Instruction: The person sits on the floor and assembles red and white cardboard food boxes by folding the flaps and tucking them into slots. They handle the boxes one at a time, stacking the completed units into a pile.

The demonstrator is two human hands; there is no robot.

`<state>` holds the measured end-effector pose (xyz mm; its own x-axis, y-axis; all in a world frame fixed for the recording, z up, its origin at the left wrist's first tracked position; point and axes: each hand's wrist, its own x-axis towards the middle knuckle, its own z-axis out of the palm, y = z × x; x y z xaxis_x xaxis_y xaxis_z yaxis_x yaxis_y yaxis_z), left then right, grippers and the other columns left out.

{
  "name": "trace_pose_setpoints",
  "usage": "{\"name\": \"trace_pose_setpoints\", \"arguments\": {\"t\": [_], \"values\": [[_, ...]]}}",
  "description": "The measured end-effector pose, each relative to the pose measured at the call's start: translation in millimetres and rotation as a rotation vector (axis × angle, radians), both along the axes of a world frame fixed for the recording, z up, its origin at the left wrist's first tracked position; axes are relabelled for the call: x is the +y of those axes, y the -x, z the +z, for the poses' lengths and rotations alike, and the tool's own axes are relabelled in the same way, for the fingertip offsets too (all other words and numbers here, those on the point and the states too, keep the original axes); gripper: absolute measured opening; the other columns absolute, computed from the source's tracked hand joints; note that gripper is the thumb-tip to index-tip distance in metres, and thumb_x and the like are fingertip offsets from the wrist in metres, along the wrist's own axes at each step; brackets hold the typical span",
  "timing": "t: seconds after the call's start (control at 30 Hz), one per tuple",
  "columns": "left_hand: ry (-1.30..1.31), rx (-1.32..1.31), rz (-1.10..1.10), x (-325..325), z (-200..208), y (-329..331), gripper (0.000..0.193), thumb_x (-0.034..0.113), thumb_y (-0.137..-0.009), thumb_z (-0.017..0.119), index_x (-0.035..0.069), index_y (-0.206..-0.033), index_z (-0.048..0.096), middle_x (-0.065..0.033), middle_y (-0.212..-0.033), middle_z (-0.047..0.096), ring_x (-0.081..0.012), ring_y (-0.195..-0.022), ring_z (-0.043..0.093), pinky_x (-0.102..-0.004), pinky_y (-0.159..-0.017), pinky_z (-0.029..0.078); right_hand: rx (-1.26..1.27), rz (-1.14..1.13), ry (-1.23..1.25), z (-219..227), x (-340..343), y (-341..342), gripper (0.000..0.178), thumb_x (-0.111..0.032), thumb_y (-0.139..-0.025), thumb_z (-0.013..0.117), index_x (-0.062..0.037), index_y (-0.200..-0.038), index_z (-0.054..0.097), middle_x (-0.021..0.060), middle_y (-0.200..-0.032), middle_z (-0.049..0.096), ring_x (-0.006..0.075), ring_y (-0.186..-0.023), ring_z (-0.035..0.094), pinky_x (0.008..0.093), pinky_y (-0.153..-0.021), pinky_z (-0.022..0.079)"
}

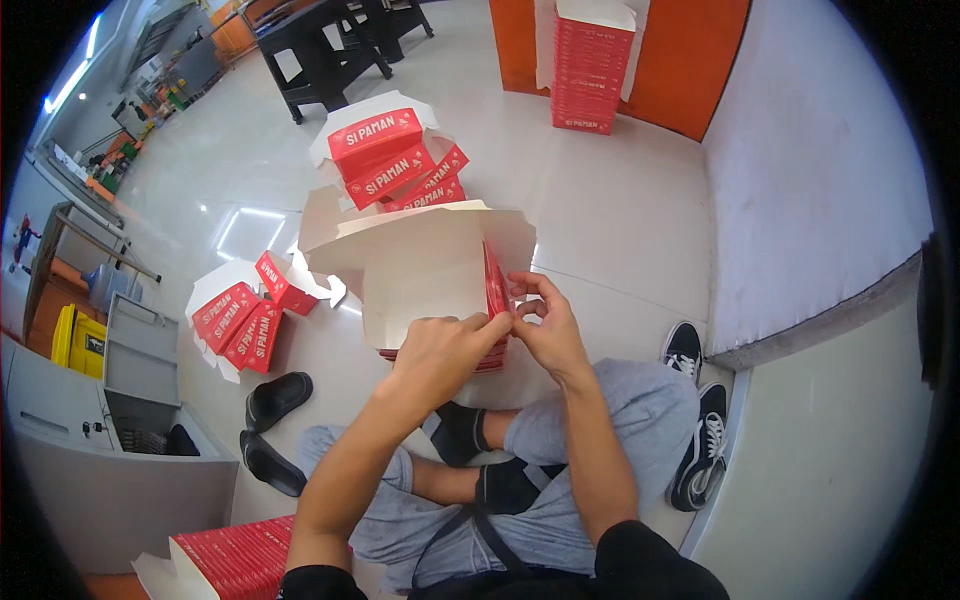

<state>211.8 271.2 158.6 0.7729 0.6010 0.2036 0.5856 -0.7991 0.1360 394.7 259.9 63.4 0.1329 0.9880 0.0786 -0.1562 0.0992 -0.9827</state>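
Person sat cross-legged on the floor [620, 220], both hands up front on a half-folded carton [420, 270], white inside, red printed outside. Carton was held above the lap, open side toward the camera, flaps spread at the top. Left hand [445, 350] was curled on the carton's lower right edge, grip closed on the cardboard. Right hand [545, 325] pinched the red side flap [496, 285] at the carton's right edge, thumb and fingers closed on it. The two hands were touching or nearly so at the fingertips.

Just behind the carton sat a pile of finished red boxes [395, 160], tilted, stacked loosely. Left of it, a smaller group of folded boxes [245, 320] lay on the floor. A tall stack of flat red blanks [590, 75] stood far back by the orange wall panel. Another stack of flat blanks [240, 555] lay at the lower edge near the left elbow. Black slippers [275, 420] lay left of the knees; black sneakers [700, 440] right, by the step. A black table [315, 50] stood far back.
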Motion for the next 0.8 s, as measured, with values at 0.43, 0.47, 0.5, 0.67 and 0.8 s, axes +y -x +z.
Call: {"name": "trace_pose_setpoints", "arguments": {"t": [0.43, 0.47, 0.5, 0.67, 0.8], "values": [[0.275, 0.087, -0.174, -10.3, 11.2, 15.6, 0.037, 0.022, -0.088, 0.069, 0.013, -0.122, 0.056, -0.0116, -0.096, 0.074, -0.0374, -0.084, 0.073, -0.0491, -0.072, 0.057, -0.099, -0.076, 0.002, 2.9, -2.4, 6.1, 0.052, 0.006, -0.079, 0.066, -0.0005, -0.130, 0.059, 0.0081, -0.116, 0.060, 0.0119, -0.088, 0.059, 0.0274, -0.074, 0.055], [0.317, 0.034, -0.208, -9.8, 14.5, 18.8, 0.039, 0.024, -0.088, 0.070, 0.012, -0.122, 0.056, -0.0124, -0.097, 0.074, -0.0378, -0.086, 0.073, -0.0496, -0.073, 0.057, -0.088, -0.059, 0.002, 3.1, -2.5, 7.2, 0.052, 0.005, -0.079, 0.066, -0.0002, -0.130, 0.059, 0.0082, -0.115, 0.060, 0.0121, -0.088, 0.059, 0.0275, -0.074, 0.055], [0.353, -0.048, -0.132, -8.9, 15.0, 18.7, 0.040, 0.027, -0.088, 0.070, 0.011, -0.123, 0.055, -0.0140, -0.099, 0.074, -0.0383, -0.088, 0.073, -0.0501, -0.075, 0.057, -0.077, -0.043, 0.002, 3.4, -2.4, 7.9, 0.052, 0.004, -0.079, 0.066, 0.0001, -0.130, 0.058, 0.0082, -0.114, 0.061, 0.0123, -0.088, 0.059, 0.0277, -0.075, 0.055], [0.335, -0.130, 0.405, 5.8, 18.7, -29.7, 0.039, 0.033, -0.093, 0.064, 0.004, -0.118, 0.058, -0.0217, -0.104, 0.072, -0.0416, -0.096, 0.071, -0.0534, -0.081, 0.056, -0.168, -0.059, -0.040, 16.9, -8.2, 4.6, 0.052, -0.006, -0.081, 0.076, 0.0028, -0.128, 0.058, 0.0103, -0.108, 0.066, 0.0150, -0.084, 0.066, 0.0288, -0.070, 0.056], [0.129, -0.126, 0.430, 31.8, -34.6, -37.1, 0.031, 0.028, -0.096, 0.056, 0.001, -0.109, 0.063, -0.0243, -0.105, 0.070, -0.0444, -0.094, 0.070, -0.0545, -0.081, 0.056, -0.352, -0.150, -0.001, 11.2, -4.4, 9.0, 0.046, -0.015, -0.082, 0.079, -0.0001, -0.123, 0.064, 0.0123, -0.093, 0.075, 0.0176, -0.078, 0.072, 0.0315, -0.070, 0.058]]}}
